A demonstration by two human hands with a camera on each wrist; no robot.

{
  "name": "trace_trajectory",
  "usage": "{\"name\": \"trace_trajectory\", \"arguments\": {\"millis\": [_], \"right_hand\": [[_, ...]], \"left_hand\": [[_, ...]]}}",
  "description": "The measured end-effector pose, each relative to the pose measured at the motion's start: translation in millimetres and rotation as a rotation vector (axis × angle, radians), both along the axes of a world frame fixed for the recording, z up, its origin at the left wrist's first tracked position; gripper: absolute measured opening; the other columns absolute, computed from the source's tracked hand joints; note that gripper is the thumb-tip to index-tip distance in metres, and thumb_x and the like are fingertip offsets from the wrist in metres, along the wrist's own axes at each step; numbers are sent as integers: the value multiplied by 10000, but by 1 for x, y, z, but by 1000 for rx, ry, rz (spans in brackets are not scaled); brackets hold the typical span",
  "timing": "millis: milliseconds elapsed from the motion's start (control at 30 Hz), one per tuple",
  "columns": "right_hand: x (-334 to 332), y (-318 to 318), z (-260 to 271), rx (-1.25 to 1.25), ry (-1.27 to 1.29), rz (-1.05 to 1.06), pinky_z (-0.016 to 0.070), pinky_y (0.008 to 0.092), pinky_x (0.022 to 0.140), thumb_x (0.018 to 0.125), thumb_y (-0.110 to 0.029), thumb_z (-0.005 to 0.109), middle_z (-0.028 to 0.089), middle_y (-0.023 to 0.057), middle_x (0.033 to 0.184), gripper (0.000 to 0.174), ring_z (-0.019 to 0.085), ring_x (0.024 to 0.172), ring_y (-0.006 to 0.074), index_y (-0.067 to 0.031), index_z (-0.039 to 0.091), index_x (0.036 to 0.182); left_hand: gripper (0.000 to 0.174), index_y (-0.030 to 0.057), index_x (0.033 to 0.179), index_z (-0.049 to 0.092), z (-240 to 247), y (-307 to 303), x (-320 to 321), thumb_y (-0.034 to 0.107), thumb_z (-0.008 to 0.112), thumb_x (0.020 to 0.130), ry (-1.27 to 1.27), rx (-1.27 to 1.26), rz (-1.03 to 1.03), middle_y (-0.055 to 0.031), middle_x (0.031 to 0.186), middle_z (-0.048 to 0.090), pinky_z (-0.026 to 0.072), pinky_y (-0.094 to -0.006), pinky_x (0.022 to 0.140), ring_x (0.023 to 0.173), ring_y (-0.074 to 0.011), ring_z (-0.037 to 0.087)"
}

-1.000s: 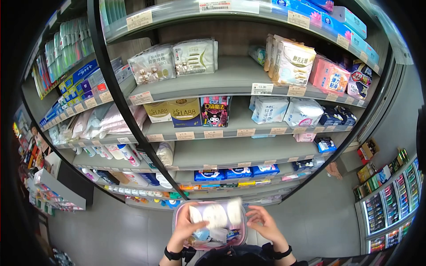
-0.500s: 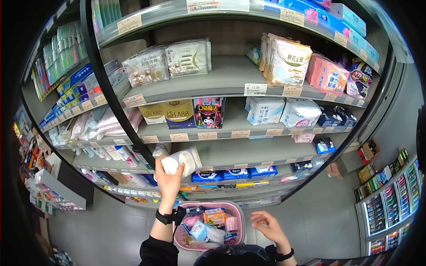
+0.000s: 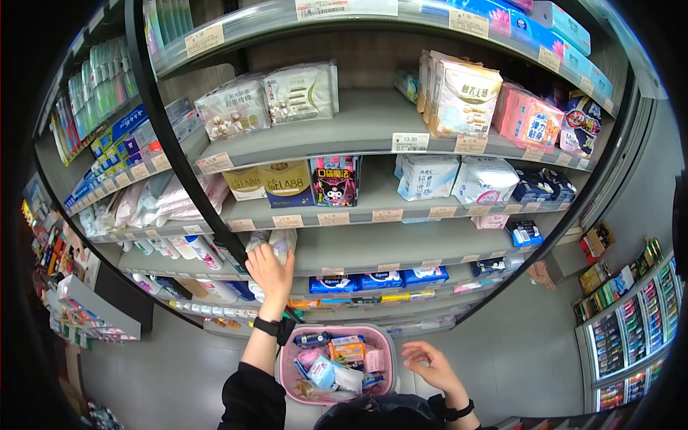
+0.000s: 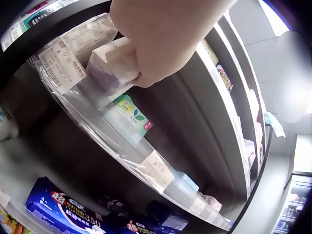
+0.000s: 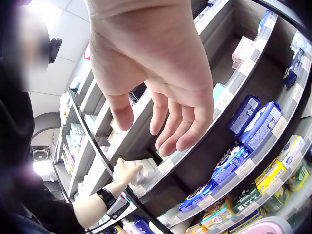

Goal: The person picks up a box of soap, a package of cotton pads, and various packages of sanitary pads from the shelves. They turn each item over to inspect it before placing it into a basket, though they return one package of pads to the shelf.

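My left hand [image 3: 270, 276] reaches to the left end of a middle shelf and grips a white and pale purple package [image 4: 112, 70]. Its thumb lies along the package's side in the left wrist view, while the palm hides much of the top. Right beside it on the shelf is a similar wrapped package [image 4: 90, 36], behind a price tag [image 4: 62, 66]. Loosely curled and holding nothing, my right hand [image 3: 432, 367] hangs to the right of a pink basket [image 3: 390, 347]. Several packets, orange, light blue and pink, lie in the basket.
A black upright post [image 3: 183, 165] stands just left of the left hand. Blue packs [image 3: 380, 282] sit on the shelf below, boxes [image 3: 287, 184] on the one above. At the far right is a rack of small goods [image 3: 631, 322]; grey floor [image 3: 494, 344] lies below.
My left hand has carried the white and purple package from above the basket up to the shelf, and set it in beside the other one. The right hand stays beside the basket.
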State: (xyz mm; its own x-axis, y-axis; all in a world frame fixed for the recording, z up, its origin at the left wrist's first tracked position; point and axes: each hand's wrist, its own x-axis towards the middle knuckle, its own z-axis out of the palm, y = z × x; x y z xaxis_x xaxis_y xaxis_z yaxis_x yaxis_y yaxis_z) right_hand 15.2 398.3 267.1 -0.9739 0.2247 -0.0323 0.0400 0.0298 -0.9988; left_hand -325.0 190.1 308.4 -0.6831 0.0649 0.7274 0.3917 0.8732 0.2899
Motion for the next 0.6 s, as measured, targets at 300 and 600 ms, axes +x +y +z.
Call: {"name": "trace_trajectory", "arguments": {"millis": [300,600], "right_hand": [[6,1,0,35,-21,5,467,265,846,842,-32,683,650,49,1028,381,608,904,114,-41,576,1207],[7,-2,-3,52,-15,17,478,272,816,834,-72,699,636,36,1006,393,613,866,112,-55,581,1209]], "left_hand": [[492,-12,1032,518,-10,-2,-41,291,747,720,214,-114,15,-216,1134,568,378,-476,978,1153,-384,495],[409,9,1012,551,-15,4,-45,260,725,740,228,-61,7,-193,1072,604,391,-471,973,1148,-372,522]]}}
